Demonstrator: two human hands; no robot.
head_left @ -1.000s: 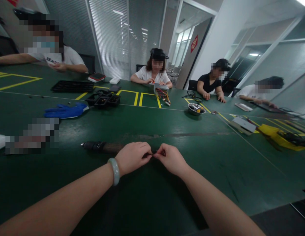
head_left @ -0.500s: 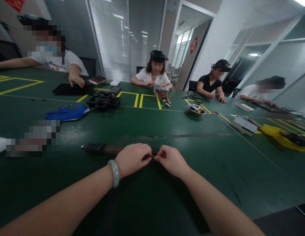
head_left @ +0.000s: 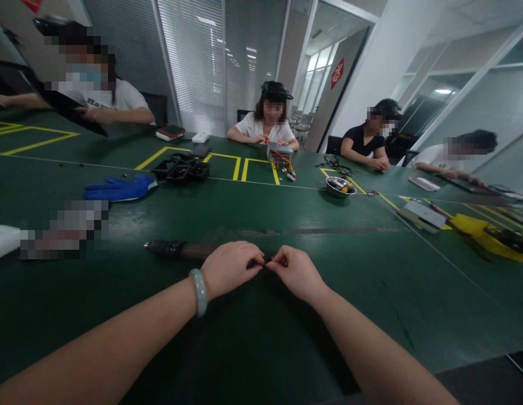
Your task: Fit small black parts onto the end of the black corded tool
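A dark, stick-shaped electric screwdriver (head_left: 194, 251) lies on the green table, its metal tip pointing left. My left hand (head_left: 234, 267), with a pale green bangle at the wrist, covers its right-hand part. The left fingers are closed around something dark near that end, mostly hidden by the hand. Right beside it, my right hand (head_left: 297, 270) is closed in a pinch, thumb against forefinger. Both sets of fingertips nearly meet over a tiny dark piece, too small to name.
A blue glove (head_left: 120, 188) and black plastic trays (head_left: 181, 167) lie to the left. Farther off are a metal bowl (head_left: 341, 187) of small parts, a grey box with coloured wires (head_left: 280, 153) and a yellow bag (head_left: 481, 230). Several people sit around the table.
My hands keep nearly the same pinching pose, with small finger shifts. At far left, a person has lifted a flat black tray off the table. The view has shifted slightly.
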